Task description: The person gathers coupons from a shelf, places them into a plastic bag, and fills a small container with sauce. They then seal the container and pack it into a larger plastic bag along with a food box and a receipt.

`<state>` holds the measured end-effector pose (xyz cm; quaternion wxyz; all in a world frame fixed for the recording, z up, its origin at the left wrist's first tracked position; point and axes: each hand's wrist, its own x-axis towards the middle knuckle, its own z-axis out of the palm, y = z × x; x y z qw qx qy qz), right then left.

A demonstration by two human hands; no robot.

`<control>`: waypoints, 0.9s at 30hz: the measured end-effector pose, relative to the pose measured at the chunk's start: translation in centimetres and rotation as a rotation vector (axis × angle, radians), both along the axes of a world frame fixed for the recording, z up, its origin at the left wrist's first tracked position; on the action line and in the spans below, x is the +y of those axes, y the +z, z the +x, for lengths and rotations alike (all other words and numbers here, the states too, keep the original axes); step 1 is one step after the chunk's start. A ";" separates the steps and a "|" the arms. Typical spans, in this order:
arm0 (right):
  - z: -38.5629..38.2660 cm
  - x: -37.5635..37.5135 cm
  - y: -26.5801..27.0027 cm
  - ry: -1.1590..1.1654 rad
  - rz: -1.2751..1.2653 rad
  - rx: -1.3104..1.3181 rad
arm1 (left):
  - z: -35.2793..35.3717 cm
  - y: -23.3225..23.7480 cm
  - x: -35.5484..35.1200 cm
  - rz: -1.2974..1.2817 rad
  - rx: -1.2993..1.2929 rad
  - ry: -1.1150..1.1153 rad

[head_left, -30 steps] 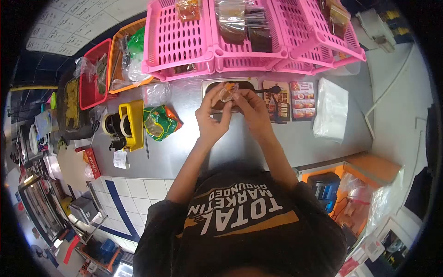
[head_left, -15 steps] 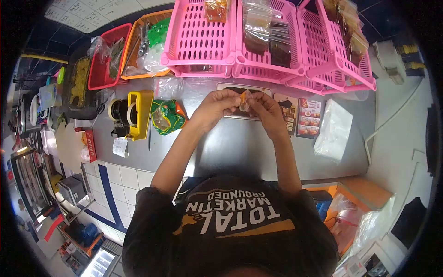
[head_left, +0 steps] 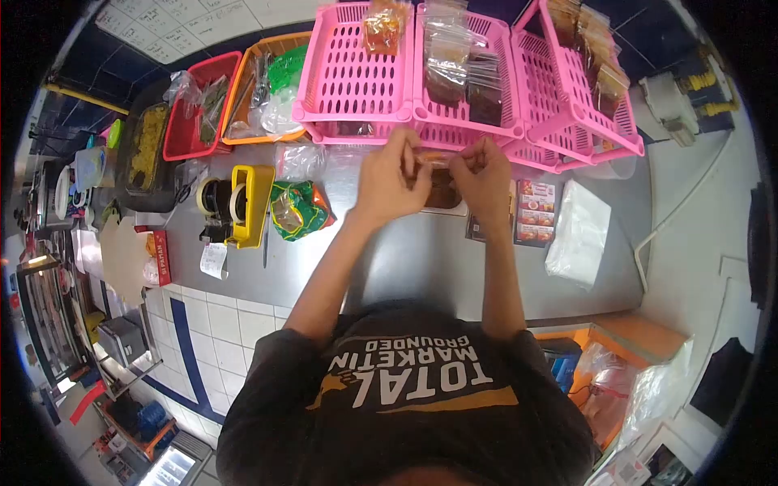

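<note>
Head view: a small clear packet (head_left: 438, 156) with something orange inside is above the dark tray (head_left: 444, 197), pinched at opposite ends by the left hand (head_left: 395, 182) and right hand (head_left: 486, 185), which hide much of it. If either pinch loosened or tugged unevenly, the thin film could slip or split and drop its contents into the tray. Just beyond, the pink baskets (head_left: 352, 113) leave little room for reaching forward. On the tabletop (head_left: 389, 263), a green packet (head_left: 298, 212) and yellow tape dispenser (head_left: 254, 206) lie leftward, printed cards (head_left: 535, 212) and clear bags (head_left: 579, 233) rightward.
</note>
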<state>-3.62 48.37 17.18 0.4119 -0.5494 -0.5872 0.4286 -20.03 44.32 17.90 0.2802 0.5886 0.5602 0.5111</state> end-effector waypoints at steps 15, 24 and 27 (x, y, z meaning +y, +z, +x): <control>0.8 -0.5 7.8 0.381 0.248 0.310 | -2.9 4.9 -0.1 0.118 -0.365 -0.272; -2.9 -4.3 12.5 0.330 0.140 0.483 | -4.6 6.9 -3.6 0.202 -0.359 -0.264; -3.3 -5.3 12.9 0.408 0.191 0.450 | -4.9 8.7 -5.5 0.216 -0.535 -0.251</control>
